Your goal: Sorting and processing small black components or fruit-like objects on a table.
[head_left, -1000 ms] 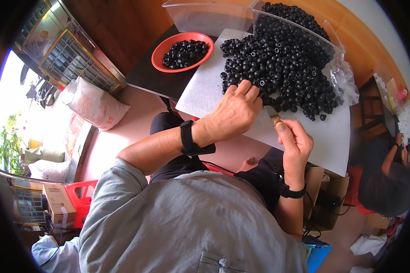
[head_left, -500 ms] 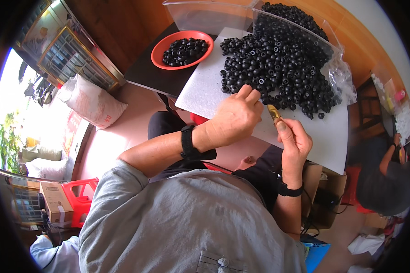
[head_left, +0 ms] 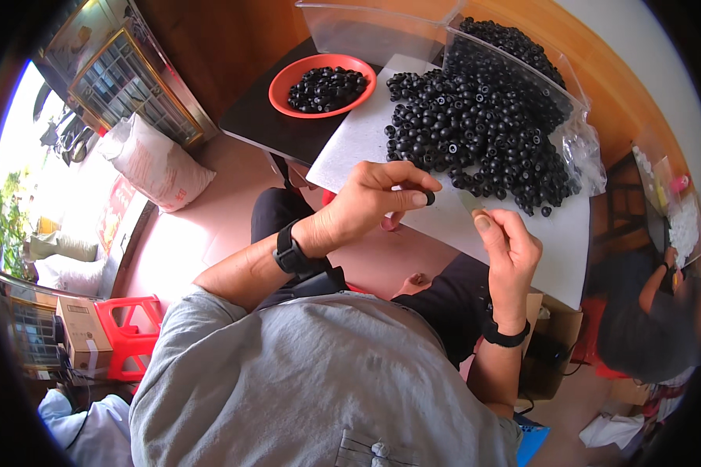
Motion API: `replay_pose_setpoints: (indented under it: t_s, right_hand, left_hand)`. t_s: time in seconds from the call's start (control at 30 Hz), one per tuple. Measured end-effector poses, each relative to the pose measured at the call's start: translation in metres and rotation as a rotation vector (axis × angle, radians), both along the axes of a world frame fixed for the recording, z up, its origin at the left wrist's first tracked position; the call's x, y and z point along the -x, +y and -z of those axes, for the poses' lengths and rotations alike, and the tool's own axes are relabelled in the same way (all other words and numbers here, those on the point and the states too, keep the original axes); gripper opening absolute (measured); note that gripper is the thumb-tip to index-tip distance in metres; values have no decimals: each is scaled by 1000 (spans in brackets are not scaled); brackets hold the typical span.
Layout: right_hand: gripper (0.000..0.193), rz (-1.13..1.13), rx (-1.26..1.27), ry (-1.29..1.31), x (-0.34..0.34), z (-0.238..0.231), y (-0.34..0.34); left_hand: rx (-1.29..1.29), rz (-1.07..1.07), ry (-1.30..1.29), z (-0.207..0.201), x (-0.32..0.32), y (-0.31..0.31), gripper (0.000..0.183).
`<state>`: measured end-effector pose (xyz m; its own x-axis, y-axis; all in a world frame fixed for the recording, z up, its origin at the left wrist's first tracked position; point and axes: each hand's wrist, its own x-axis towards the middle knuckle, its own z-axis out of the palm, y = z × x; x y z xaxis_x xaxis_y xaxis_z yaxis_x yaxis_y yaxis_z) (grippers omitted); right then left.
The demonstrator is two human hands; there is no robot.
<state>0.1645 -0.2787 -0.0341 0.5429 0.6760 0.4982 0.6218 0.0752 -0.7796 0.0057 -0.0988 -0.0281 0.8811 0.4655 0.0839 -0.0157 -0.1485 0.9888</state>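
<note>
My left hand point(head_left: 370, 202) hovers over the near edge of a white board point(head_left: 522, 233) and pinches a small black ring point(head_left: 430, 198) between thumb and forefinger. My right hand point(head_left: 510, 245) is just right of it and holds a small pale yellowish piece point(head_left: 469, 202) at its fingertips, a short gap from the ring. A big heap of the same black rings point(head_left: 483, 132) lies on the board beyond both hands.
An orange bowl point(head_left: 288, 78) with several black rings stands at the far left on a dark table point(head_left: 265, 124). A clear plastic bin point(head_left: 366, 23) and a clear bag point(head_left: 580, 148) border the heap. Another person point(head_left: 654, 311) sits at the right. A red stool point(head_left: 128, 335) stands at lower left.
My left hand has come off the heap toward me with one black ring pinched in it. My right hand has risen slightly and kept its small piece.
</note>
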Motion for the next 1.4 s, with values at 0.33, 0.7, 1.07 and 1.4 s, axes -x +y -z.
replay_pose_setpoints:
  t_s: [0.33,0.7,1.07,1.4]
  right_hand:
    - [26,2,103,100,10,11,25]
    - [34,23,181,-32,16,6,32]
    - [34,54,223,-78,18,4,32]
    - [35,54,218,-102,17,4,31]
  left_hand:
    - [446,76,-128,30,-2,11,21]
    - [615,147,-334,40,-6,13,25]
    - [547,70,-312,38,-1,6,26]
    - [452,67,-319,36,-3,5,26]
